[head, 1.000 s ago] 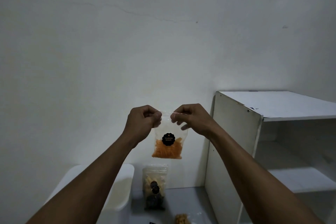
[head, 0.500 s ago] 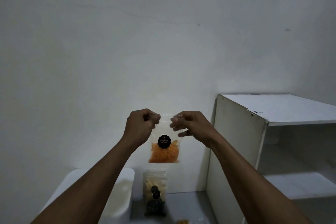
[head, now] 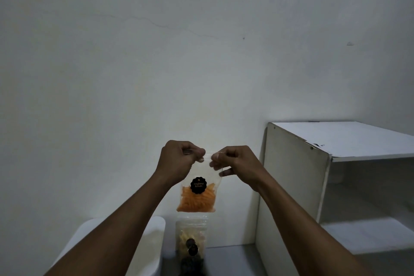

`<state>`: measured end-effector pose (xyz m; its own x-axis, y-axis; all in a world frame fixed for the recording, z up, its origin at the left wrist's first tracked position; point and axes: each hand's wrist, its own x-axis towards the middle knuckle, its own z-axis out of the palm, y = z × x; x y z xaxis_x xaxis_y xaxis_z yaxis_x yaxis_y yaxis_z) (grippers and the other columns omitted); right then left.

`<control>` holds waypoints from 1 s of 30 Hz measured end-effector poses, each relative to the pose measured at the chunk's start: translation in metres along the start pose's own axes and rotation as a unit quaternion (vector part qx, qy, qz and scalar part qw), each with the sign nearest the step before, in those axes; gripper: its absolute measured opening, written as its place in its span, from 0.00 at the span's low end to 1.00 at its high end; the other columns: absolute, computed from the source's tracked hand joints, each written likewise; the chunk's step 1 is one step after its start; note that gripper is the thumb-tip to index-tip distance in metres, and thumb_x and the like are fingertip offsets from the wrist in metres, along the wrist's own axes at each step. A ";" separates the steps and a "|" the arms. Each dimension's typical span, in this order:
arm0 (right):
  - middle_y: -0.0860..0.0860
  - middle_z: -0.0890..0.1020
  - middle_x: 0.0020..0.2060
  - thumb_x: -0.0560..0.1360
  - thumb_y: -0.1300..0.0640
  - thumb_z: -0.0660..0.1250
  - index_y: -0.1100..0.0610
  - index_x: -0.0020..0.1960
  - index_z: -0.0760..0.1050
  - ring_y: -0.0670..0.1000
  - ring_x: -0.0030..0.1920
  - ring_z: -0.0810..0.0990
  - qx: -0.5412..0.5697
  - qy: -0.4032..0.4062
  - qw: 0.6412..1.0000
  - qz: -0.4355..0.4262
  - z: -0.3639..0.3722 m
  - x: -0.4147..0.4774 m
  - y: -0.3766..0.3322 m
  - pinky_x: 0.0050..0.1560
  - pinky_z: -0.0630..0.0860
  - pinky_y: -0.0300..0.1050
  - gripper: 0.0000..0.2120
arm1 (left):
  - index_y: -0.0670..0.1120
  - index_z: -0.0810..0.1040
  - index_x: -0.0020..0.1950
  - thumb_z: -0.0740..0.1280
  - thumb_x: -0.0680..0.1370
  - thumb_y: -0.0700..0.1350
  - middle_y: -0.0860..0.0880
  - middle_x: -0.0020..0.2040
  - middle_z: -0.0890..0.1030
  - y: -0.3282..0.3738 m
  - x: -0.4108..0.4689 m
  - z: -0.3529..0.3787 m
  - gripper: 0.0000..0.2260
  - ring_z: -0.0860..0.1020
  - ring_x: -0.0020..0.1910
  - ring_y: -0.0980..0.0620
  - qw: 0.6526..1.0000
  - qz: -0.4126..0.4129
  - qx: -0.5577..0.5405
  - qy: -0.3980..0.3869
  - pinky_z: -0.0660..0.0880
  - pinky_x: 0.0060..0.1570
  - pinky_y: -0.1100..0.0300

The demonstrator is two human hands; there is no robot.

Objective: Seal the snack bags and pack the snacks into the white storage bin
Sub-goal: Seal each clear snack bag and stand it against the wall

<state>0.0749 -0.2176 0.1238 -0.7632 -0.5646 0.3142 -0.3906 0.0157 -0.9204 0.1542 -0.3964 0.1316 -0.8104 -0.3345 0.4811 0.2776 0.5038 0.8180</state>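
Observation:
A clear snack bag (head: 197, 197) with orange sticks and a round black label hangs in the air before the wall. My left hand (head: 177, 161) pinches its top left edge and my right hand (head: 233, 163) pinches its top right edge, thumbs close together. Below it, more clear snack bags (head: 190, 244) with dark labels stand against the wall. The white storage bin (head: 154, 237) sits at the lower left, largely hidden behind my left forearm.
A white open shelf unit (head: 331, 163) stands to the right, its side panel close to my right forearm. A plain white wall fills the upper view. A grey surface (head: 230, 257) lies between the bin and the shelf.
My hands have moved closer together along the bag's top edge. The view has tilted up slightly, so the hands and bag sit lower in the frame.

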 end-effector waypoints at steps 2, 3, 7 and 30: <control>0.59 0.86 0.41 0.76 0.65 0.69 0.70 0.46 0.81 0.51 0.39 0.85 -0.008 0.018 1.000 -0.002 0.000 0.001 0.001 0.43 0.80 0.46 0.07 | 0.46 0.86 0.41 0.74 0.74 0.42 0.50 0.36 0.86 -0.003 0.001 0.000 0.03 0.83 0.37 0.54 1.000 0.002 -0.008 -0.016 0.80 0.45 0.57; 0.60 0.86 0.39 0.76 0.66 0.69 0.72 0.45 0.80 0.50 0.37 0.84 -0.010 0.028 1.000 -0.006 -0.001 0.001 0.000 0.42 0.79 0.45 0.07 | 0.46 0.86 0.42 0.74 0.74 0.42 0.49 0.37 0.87 -0.005 0.001 -0.001 0.02 0.84 0.40 0.50 0.999 0.000 -0.023 -0.024 0.81 0.47 0.55; 0.60 0.86 0.39 0.76 0.64 0.70 0.68 0.46 0.82 0.51 0.37 0.83 -0.017 0.033 0.999 -0.019 0.000 0.001 -0.001 0.43 0.80 0.47 0.07 | 0.42 0.86 0.45 0.74 0.75 0.40 0.46 0.39 0.87 -0.005 0.001 -0.003 0.02 0.85 0.44 0.45 0.997 -0.014 -0.065 -0.039 0.83 0.47 0.57; 0.58 0.84 0.36 0.75 0.66 0.70 0.66 0.44 0.80 0.50 0.35 0.81 -0.035 0.060 0.997 -0.034 -0.007 0.000 -0.006 0.41 0.80 0.46 0.04 | 0.42 0.84 0.45 0.72 0.77 0.42 0.46 0.41 0.87 -0.003 -0.001 0.009 0.04 0.84 0.41 0.49 0.996 -0.014 -0.075 -0.047 0.81 0.47 0.53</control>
<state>0.0736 -0.2124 0.1311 -0.7885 -0.4638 0.4040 -0.4744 0.0406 -0.8794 0.1492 -0.3906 0.1259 -0.8623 -0.2668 0.4305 0.3214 0.3685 0.8723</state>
